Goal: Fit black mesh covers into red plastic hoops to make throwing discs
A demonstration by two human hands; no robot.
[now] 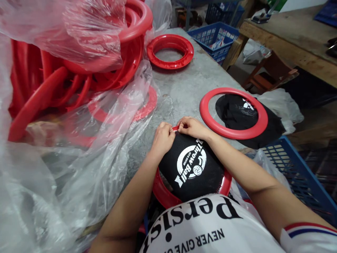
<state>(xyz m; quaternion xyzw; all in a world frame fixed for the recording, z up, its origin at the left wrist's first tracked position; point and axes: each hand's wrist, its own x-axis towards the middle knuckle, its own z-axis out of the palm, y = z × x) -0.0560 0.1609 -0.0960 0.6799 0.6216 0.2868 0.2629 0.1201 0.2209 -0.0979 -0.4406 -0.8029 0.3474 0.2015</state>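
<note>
1. Both hands pinched together at the far rim of a red ring (162,195) covered by black mesh cloth (192,168); left hand (163,137) curled tight, fingers gripping the cloth edge; right hand (191,127) also closed narrow, thumb and fingertips pressing cloth over the rim
2. Ring sits on the near edge of the grey counter (184,88), against the person's body, tilted a little toward them; white "Throw Ball" print faces up
3. Second red ring (233,112) lies flat to the right on a loose black cloth piece (247,119), well apart from the hands
4. Third red ring (170,51) lies further back on the counter, bare
5. Clear plastic bag (79,105) full of red rings fills the left side, its edge just beside the left hand
6. Blue crates: one at lower right (295,168), one behind (216,35)
7. Risk, judged: cloth edge could slip off the rim if the pinch loosens, since the mesh looks stretched taut; ring overhangs the counter edge, could tip into the lap; bag plastic could get caught under the cloth
</note>
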